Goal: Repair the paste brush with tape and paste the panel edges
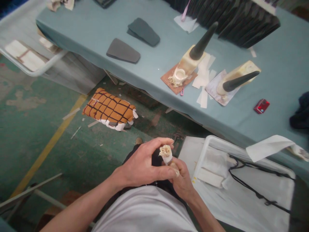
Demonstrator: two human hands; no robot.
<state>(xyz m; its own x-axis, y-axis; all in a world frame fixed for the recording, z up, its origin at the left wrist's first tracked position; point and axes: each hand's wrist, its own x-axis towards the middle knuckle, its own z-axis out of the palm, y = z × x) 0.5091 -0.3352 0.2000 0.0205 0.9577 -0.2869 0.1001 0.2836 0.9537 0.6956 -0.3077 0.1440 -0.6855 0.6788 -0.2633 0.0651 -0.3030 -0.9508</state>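
Low in the middle of the view, my right hand (pixel 182 178) is wrapped around the white handle of a small brush (pixel 166 154) whose frayed, glue-caked bristles point up. My left hand (pixel 145 164) curls over it, thumb and fingertips pinching at the bristle end. Both hands hover over my lap, just in front of the table edge.
The grey-blue table (pixel 96 29) carries two glue pots with black cone-shaped handles (pixel 193 58) (pixel 235 80), two dark grey shoe pieces (pixel 123 51) (pixel 144 31), paper scraps, a red object (pixel 261 106) and stacked black pieces (pixel 241 22). A white tray (pixel 241 190) stands right; an orange checked cushion (pixel 109 109) lies on the floor.
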